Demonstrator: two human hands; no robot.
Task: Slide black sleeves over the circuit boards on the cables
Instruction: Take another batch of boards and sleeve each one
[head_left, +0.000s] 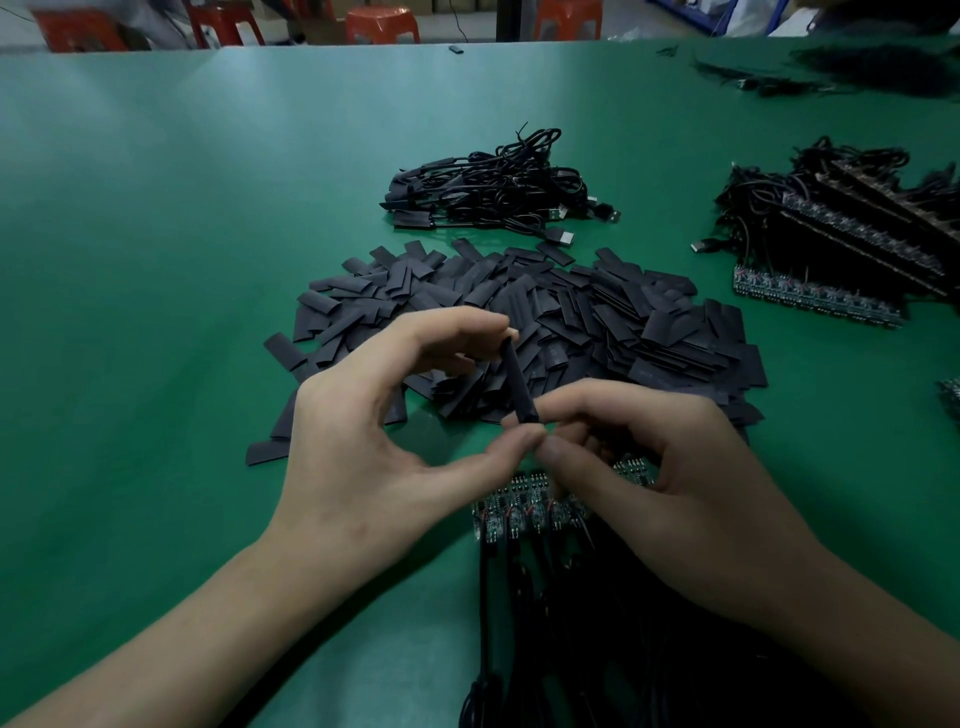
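Observation:
A black sleeve (517, 379) stands nearly upright above the table. My left hand (374, 431) pinches it between a fingertip at its top end and the thumb at its bottom end. My right hand (670, 478) pinches the sleeve's bottom end from the right, fingers curled. Under my hands lies a row of small circuit boards (524, 512) whose black cables (519, 623) run toward me. What is inside the held sleeve is hidden. A big heap of loose black sleeves (571, 322) lies just beyond my hands.
A bundle of sleeved cables with USB plugs (493, 187) lies past the heap on the green table (156, 260). Stacked boards with cables (841, 234) sit at the right. Orange stools (382, 23) stand behind the far edge.

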